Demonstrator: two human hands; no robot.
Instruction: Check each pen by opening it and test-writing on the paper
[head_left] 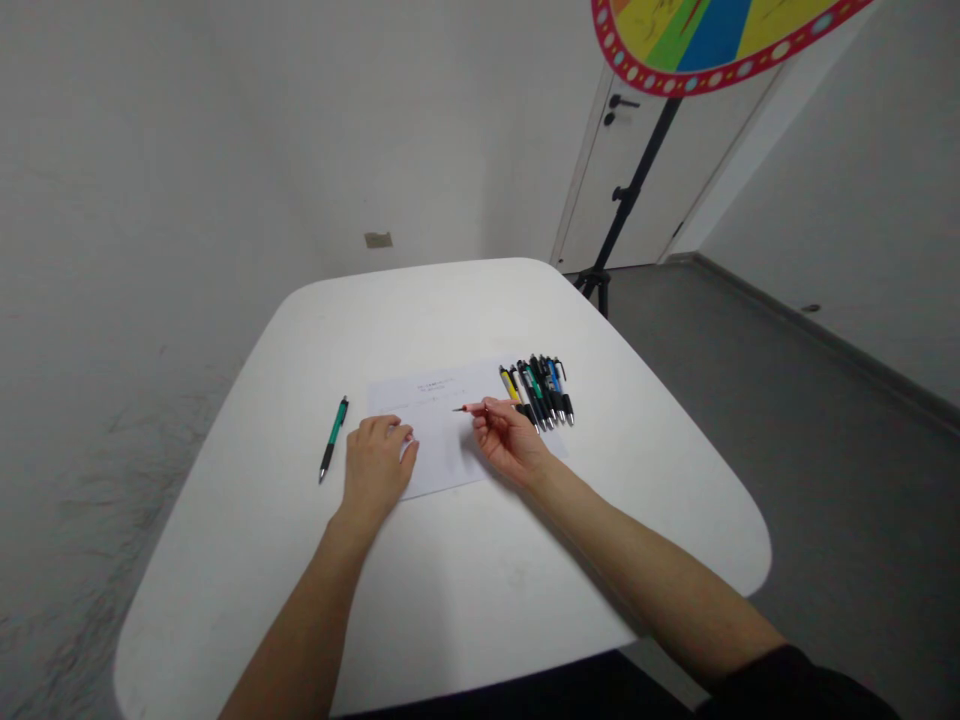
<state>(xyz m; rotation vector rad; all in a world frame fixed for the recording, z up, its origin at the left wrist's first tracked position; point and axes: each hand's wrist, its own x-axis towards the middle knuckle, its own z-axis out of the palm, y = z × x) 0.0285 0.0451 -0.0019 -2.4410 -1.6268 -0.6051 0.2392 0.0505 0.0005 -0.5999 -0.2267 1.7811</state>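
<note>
A sheet of white paper with a few lines of handwriting near its top lies on the white table. My left hand rests palm down on the paper's left edge, fingers slightly bent and the thumb apart. My right hand, above the right part of the sheet, pinches a thin reddish pen refill whose fine metal tip points left. Left of my left hand lies a green and black click pen. Several click pens, yellow, green, black and blue, lie side by side just beyond my right hand, partly on the paper.
The white table has rounded corners and stands near a grey-white wall. Behind its right side are a colourful prize wheel on a black tripod stand and a white door. Grey floor lies to the right.
</note>
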